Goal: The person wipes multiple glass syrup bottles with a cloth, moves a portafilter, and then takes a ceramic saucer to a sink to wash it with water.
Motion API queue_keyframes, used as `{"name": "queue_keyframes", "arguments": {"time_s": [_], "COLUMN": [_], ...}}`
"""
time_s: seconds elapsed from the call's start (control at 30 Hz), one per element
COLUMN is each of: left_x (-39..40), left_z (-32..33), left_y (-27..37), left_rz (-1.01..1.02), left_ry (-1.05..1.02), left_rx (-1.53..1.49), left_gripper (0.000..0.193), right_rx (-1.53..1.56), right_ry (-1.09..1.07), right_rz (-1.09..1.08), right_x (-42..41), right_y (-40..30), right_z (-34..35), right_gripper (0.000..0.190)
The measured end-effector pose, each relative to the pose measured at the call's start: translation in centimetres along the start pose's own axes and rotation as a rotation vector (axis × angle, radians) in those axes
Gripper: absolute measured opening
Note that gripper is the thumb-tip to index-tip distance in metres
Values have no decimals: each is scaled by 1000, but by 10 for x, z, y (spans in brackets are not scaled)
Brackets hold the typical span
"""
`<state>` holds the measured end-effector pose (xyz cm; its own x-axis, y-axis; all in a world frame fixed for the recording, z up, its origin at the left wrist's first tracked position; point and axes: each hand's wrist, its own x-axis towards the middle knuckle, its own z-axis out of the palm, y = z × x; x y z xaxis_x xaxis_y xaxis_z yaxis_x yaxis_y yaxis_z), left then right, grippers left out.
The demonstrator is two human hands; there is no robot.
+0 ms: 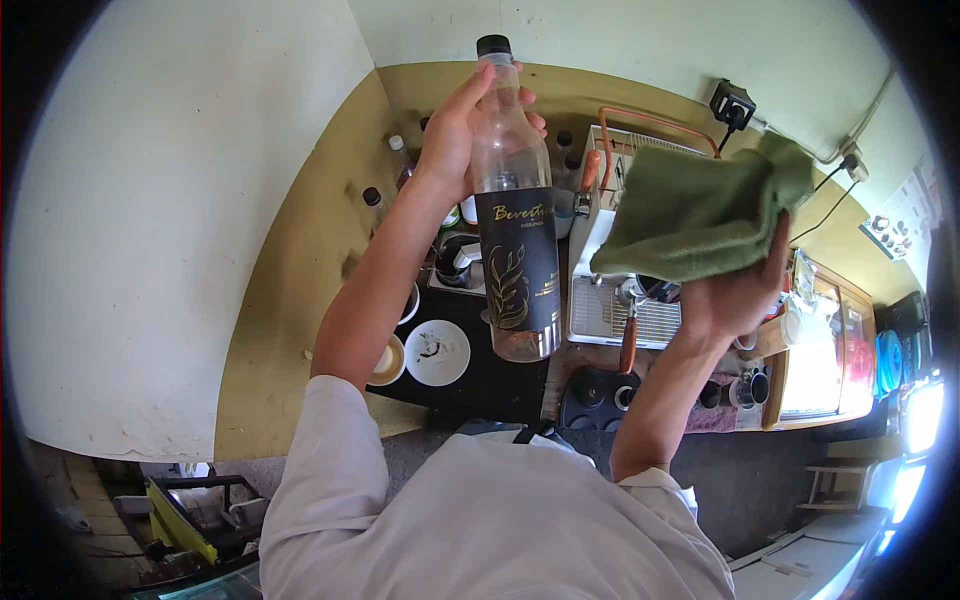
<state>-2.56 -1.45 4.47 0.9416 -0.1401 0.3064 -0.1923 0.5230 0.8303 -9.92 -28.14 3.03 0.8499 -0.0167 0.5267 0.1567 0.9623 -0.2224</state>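
My left hand (pixel 459 124) grips a clear plastic bottle (pixel 517 247) by its neck and shoulder, raised before me. The bottle has a black screw cap, a dark label with gold leaf drawing and writing, and little liquid at the bottom. My right hand (pixel 735 292) holds up a green cloth (pixel 697 210), which hides part of the fingers and of the espresso machine (pixel 581 300) behind it. A portafilter with a wooden handle (pixel 628 345) sits at the machine. Below the bottle, a white saucer (pixel 442 371) with dark stains lies beside a cup of milky coffee (pixel 388 364).
Several capped bottles (pixel 373 199) stand by the wall at the left back. A black tamping mat (pixel 581 416) lies at the counter's front edge. To the right are metal pitchers (pixel 748 390) and a wood-framed glass cabinet (pixel 817 360). Power cables hang from the wall sockets.
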Motion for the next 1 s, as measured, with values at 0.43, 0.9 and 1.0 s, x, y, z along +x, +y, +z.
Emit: {"name": "queue_keyframes", "arguments": {"time_s": [0.43,0.9,1.0], "left_x": [4,6,11], "left_z": [6,12,11], "left_y": [-2,-20,-25], "left_rz": [17,48,60], "left_ry": [-143,-179,-229], "left_rx": [-104,-189,-248], "left_gripper": [51,57,57], "right_rx": [-12,3,94], "right_ry": [-98,130,142], "right_rz": [-105,246,385], "right_x": [-23,-8,-10], "right_y": [-3,53,58], "right_z": [-10,-37,-31], "right_gripper": [47,45,44]}}
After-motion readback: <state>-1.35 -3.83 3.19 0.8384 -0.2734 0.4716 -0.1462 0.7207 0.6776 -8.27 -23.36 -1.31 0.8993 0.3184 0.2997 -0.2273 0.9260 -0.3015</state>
